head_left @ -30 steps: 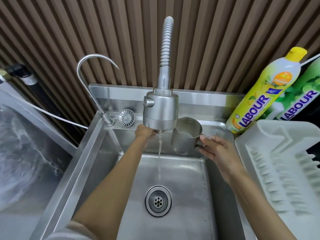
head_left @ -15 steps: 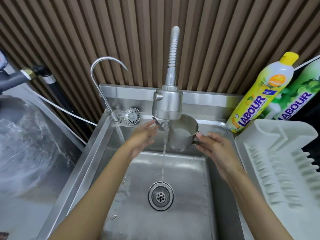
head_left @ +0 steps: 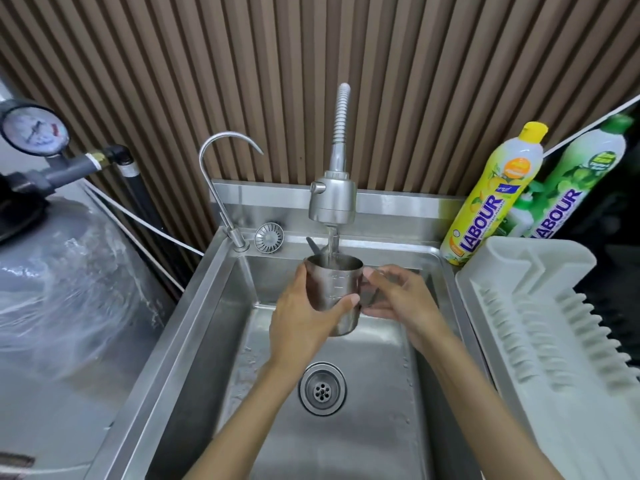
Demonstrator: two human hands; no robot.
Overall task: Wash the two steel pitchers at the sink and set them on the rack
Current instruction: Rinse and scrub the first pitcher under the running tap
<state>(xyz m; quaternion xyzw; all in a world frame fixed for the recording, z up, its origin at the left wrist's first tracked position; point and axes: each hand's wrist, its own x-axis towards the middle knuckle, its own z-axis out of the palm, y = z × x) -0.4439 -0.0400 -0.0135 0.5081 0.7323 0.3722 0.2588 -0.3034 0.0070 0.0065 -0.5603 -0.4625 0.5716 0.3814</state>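
Observation:
A steel pitcher [head_left: 334,289] is held upright over the steel sink [head_left: 221,306], directly under the spray faucet head [head_left: 333,201]. Water runs from the faucet into its open mouth. My left hand [head_left: 301,320] wraps around the pitcher's left side, thumb across the front. My right hand [head_left: 398,299] grips the handle side on the right. Only one pitcher is in view. The white plastic drying rack [head_left: 540,327] stands to the right of the sink with nothing on it.
A thin gooseneck tap [head_left: 221,188] and a round strainer [head_left: 269,237] sit at the sink's back left. Two dish-soap bottles, yellow [head_left: 491,199] and green [head_left: 571,188], lean at the back right. The drain [head_left: 322,388] is below. A wrapped tank with a pressure gauge [head_left: 33,130] stands left.
My left hand has come off the faucet lever and taken hold of the pitcher's side. The pitcher has moved left, under the running stream. The camera view has pulled back.

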